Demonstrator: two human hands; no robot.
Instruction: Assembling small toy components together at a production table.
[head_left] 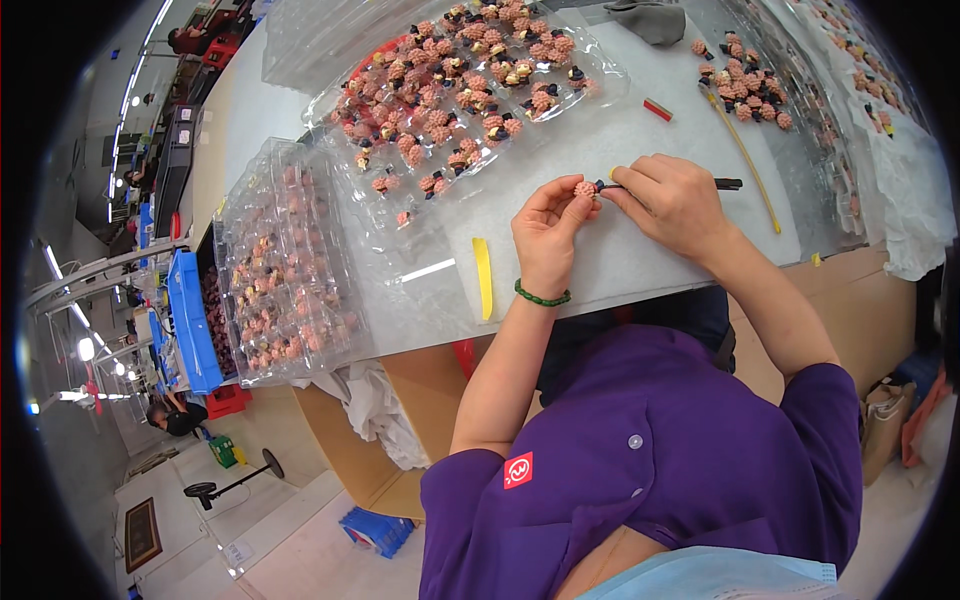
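My left hand (545, 235), with a green bead bracelet at its wrist, pinches a small pink knobbly figurine piece (585, 189) with a dark part on its right side. Close beside it, my right hand (675, 205) is closed around a slim black tool (730, 184), whose back end sticks out to the right. The tool's working tip is hidden by my fingers. Something yellow covers a fingertip of that hand. Both hands are just above the white sheet on the table (620, 265).
Clear plastic trays (470, 90) of similar pink pieces lie beyond my hands, and stacked trays (285, 270) stand at left. A loose pile of pieces (745, 90), a yellow stick (745, 160), a red strip (657, 109) and a yellow strip (483, 278) lie around. A blue crate (193, 320) stands far left.
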